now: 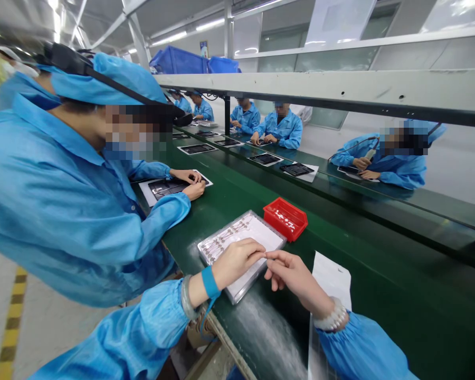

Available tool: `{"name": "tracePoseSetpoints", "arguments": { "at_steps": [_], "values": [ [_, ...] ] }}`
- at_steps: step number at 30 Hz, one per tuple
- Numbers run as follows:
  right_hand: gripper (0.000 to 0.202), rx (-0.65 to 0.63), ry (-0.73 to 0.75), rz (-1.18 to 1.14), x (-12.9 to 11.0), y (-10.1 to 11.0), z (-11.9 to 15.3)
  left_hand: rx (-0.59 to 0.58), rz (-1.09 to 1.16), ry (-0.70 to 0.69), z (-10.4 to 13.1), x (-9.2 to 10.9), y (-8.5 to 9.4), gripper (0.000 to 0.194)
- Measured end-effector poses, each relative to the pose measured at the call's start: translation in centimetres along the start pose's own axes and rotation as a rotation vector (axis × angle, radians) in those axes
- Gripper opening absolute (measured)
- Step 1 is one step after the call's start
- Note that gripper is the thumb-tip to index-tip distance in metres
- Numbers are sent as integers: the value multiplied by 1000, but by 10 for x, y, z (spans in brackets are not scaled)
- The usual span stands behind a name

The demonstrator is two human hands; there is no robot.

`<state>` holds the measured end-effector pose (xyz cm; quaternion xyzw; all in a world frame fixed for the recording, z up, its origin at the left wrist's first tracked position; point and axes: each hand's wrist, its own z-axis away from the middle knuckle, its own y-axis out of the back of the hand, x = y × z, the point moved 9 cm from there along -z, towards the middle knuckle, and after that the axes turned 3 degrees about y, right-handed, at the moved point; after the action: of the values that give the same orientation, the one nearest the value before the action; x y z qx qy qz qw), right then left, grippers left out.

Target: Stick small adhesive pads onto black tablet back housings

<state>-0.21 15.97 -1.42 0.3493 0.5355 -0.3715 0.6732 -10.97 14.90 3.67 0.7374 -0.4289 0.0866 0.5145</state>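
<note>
Had the right hand [293,272] in view by the tray's right edge, thumb and forefinger pinched, other fingers loosely curled. Saw the left hand [237,261] over the tray, pinched as well, fingertips right up against the right hand's. Couldn't tell about anything gripped there, honestly, way too small to make out.

Found the tray [257,227] flat on the green surface [380,285], directly under the left hand. Noticed clear, shiny walls, a white liner and rows of small, roundish wired parts [219,245] with thin reddish leads, bunched toward the left side. Lost a chunk of liner behind the left hand. Also spotted a white sheet [336,279] by the right wrist, partly covered.

Past the tray's far right corner, saw a red bin [279,228] with white bits inside, too tiny to identify. Further off, saw a co-worker [83,211] in blue on the left, both hands at a black panel [162,188], then more black panels [266,159] and blurry people along the line.
</note>
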Motion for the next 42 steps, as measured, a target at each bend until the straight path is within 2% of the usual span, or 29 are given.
{"name": "tracePoseSetpoints", "arguments": {
  "at_steps": [9,18,21,24,27,29,35,38,42],
  "values": [
    [29,97,155,229,3,10,-4,2,-86,67,-1,-1,-6,15],
    [23,110,164,433,2,20,-2,-38,-183,161,-7,-2,-13,9],
    [23,161,140,558,3,43,-5,-14,-258,209,-13,-10,-4,11],
    [20,249,121,696,6,78,-9,-8,-355,233,-18,-24,5,12],
    [18,323,68,850,14,108,-13,-51,-449,217,-22,-39,3,13],
    [19,335,17,925,22,118,-17,-92,-500,202,-24,-47,-4,15],
    [18,277,-77,1065,37,112,-28,-220,-585,182,-30,-58,-18,20],
    [18,263,-96,1128,36,108,-30,-261,-610,205,-36,-61,-11,21],
    [21,252,-105,1201,32,108,-28,-269,-656,276,-51,-73,6,13]
  ]
}}
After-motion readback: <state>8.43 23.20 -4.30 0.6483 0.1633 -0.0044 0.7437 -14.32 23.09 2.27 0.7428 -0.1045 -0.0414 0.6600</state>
